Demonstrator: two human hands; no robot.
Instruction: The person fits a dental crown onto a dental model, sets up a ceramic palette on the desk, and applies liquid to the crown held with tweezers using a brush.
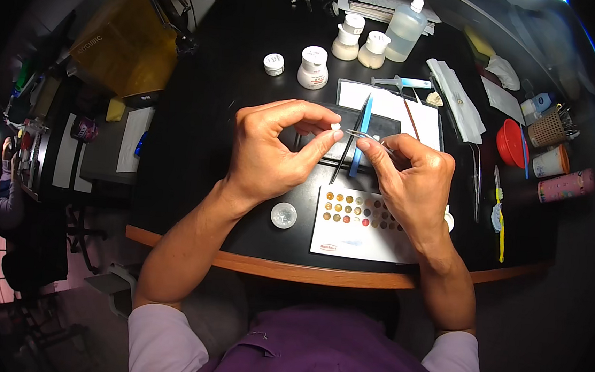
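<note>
My left hand [266, 145] is closed, its thumb and forefinger pinching a small white tooth-like piece [336, 127]. Opposite it, my right hand [417, 174] grips a pair of metal tweezers [356, 133], whose tips reach toward the white piece; I cannot tell whether they touch it. Both hands are raised over the black desk. Below and behind them lie a dark flat case [386, 126], a blue strip-like tool [367, 114] and a thin black stick [341, 163]. Under my right hand is a white palette [335, 234] with rows of coloured wells.
A small clear round dish [283, 216] lies near the front edge. White-lidded jars [313, 72] and a clear squeeze bottle [406, 30] stand at the back. To the right are a red bowl [512, 143], a yellow toothbrush [501, 230] and a pink cylinder [566, 186]. Another person sits far left.
</note>
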